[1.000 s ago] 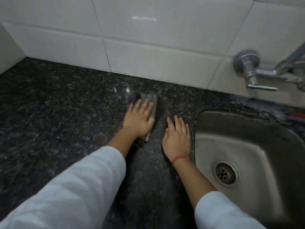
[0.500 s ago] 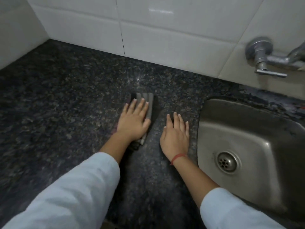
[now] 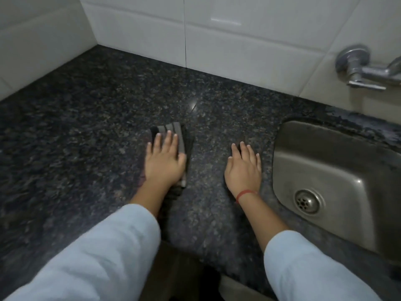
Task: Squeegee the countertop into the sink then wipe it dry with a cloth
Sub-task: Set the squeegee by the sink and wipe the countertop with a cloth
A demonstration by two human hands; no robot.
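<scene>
A dark striped cloth (image 3: 179,135) lies folded on the black speckled granite countertop (image 3: 86,131). My left hand (image 3: 163,162) presses flat on top of it, fingers together, covering most of it. My right hand (image 3: 244,169) rests flat on the bare counter to the right, just left of the steel sink (image 3: 338,170), with a red thread around the wrist. No squeegee is in view.
White tiled walls (image 3: 238,40) meet the counter at the back and at the left corner. A metal tap (image 3: 358,66) sticks out of the wall above the sink. The sink drain (image 3: 307,202) sits near the front. The counter's front edge runs below my sleeves.
My left hand has slid the cloth back toward me and a little left, away from the wall. My right hand has stayed flat beside the sink. The view has tilted down.
</scene>
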